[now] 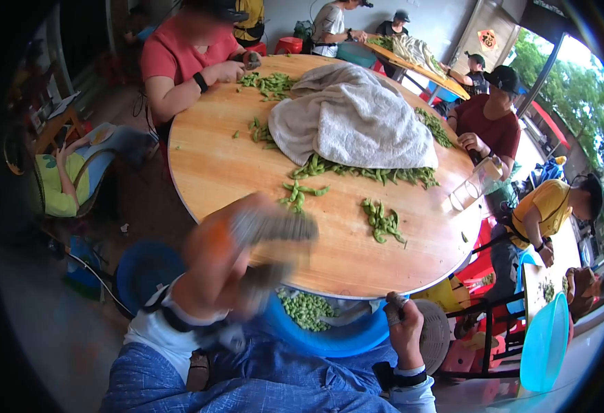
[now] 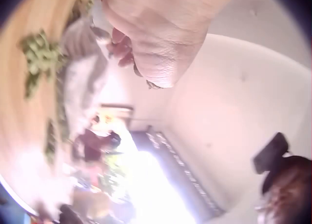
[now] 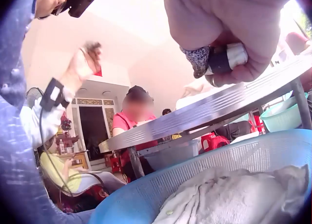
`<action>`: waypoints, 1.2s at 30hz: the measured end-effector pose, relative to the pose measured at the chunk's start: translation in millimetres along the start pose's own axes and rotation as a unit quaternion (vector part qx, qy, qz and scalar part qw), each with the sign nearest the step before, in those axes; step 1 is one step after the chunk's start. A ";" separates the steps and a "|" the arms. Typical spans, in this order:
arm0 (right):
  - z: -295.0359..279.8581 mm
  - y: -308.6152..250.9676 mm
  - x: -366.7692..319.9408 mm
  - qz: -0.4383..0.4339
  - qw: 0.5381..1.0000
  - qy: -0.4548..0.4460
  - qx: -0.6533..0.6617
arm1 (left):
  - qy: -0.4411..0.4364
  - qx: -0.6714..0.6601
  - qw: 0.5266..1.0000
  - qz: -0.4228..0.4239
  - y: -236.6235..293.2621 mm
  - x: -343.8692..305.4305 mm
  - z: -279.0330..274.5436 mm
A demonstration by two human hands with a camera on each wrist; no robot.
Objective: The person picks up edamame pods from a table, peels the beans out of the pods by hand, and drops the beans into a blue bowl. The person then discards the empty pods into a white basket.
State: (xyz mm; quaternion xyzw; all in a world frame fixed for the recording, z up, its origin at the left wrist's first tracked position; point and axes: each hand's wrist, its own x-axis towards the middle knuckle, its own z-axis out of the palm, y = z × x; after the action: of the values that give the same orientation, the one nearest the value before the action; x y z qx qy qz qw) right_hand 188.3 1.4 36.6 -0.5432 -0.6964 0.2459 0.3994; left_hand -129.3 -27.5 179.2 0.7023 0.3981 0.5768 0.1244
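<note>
My left hand (image 1: 212, 258) is raised and blurred over the table's near edge, grey striped covers (image 1: 274, 230) on its fingers. The fingers stretch out, with a gap to the thumb and nothing visible between. My right hand (image 1: 405, 334) is curled at the near right edge. In the right wrist view its thumb, in a speckled cover (image 3: 197, 60), presses toward a finger wrapped in black and white; no pod shows there. Small heaps of green bean pods (image 1: 382, 221) lie on the round wooden table (image 1: 212, 158). Below, a blue basin (image 1: 329, 344) contains shelled green beans (image 1: 305, 310).
A grey-white towel (image 1: 357, 113) covers a large pile of pods mid-table. A clear container (image 1: 464, 196) stands at the right edge. People sit around this table and others. Another blue basin (image 1: 147, 272) is at left. Pale cloth (image 3: 234, 194) lies inside the near basin.
</note>
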 end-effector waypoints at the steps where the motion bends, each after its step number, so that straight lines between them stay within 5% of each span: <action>1: 0.0 -4.0 10.7 -0.013 1.000 0.013 -0.009 | 0.015 -0.089 0.995 -0.030 -31.8 12.2 20.7; 4: 0.6 12.6 48.0 -0.042 0.997 0.062 0.010 | 0.005 0.107 0.985 -0.133 -146.4 -6.1 42.7; 8: -4.8 38.7 98.9 -0.026 0.997 0.070 -0.014 | -0.068 0.263 0.938 -0.214 -211.9 -8.4 58.0; 11: -5.2 56.6 119.0 -0.033 0.998 0.056 -0.020 | -0.021 0.248 0.949 -0.191 -242.6 11.0 84.3; 14: -1.0 43.6 118.5 0.002 1.000 0.020 0.015 | -0.085 0.102 0.974 -0.186 -279.5 31.2 111.0; 16: 1.8 34.8 110.1 0.005 1.000 0.004 0.011 | -0.141 -0.036 0.962 -0.231 -254.5 35.8 124.8; 17: 3.4 34.2 103.9 0.004 1.000 -0.001 0.022 | -0.164 -0.078 0.966 -0.183 -233.4 36.3 129.7; 18: 5.0 31.5 98.0 0.004 0.999 -0.007 0.034 | -0.214 0.007 0.965 -0.153 -246.2 25.6 135.1; 20: 1.9 15.4 83.6 0.007 0.998 -0.001 0.060 | -0.226 0.057 0.962 -0.144 -236.2 22.5 130.7; 22: -2.8 7.3 68.4 0.035 0.993 -0.003 0.114 | -0.154 -0.085 0.962 -0.209 -215.5 36.3 124.2; 23: -3.6 11.0 59.7 0.029 0.990 0.001 0.140 | -0.133 0.112 0.982 -0.079 -201.7 47.7 112.5; 30: -16.9 17.8 19.1 0.082 0.961 0.033 0.263 | -0.205 0.239 0.946 -0.075 -201.5 81.7 120.0; 34: -64.7 55.9 5.4 0.098 0.950 0.233 0.185 | -0.256 0.298 0.919 0.040 -232.6 80.1 130.4; 36: -88.0 89.7 -5.5 0.105 0.933 0.295 0.175 | -0.319 0.317 0.893 0.031 -230.3 85.3 130.9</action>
State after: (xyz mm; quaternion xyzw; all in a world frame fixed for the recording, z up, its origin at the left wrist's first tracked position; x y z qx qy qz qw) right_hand 311.6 14.1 14.7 -0.5828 -0.4321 0.2333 0.6474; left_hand -104.5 219.9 54.2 0.8628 0.4766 0.1685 -0.0022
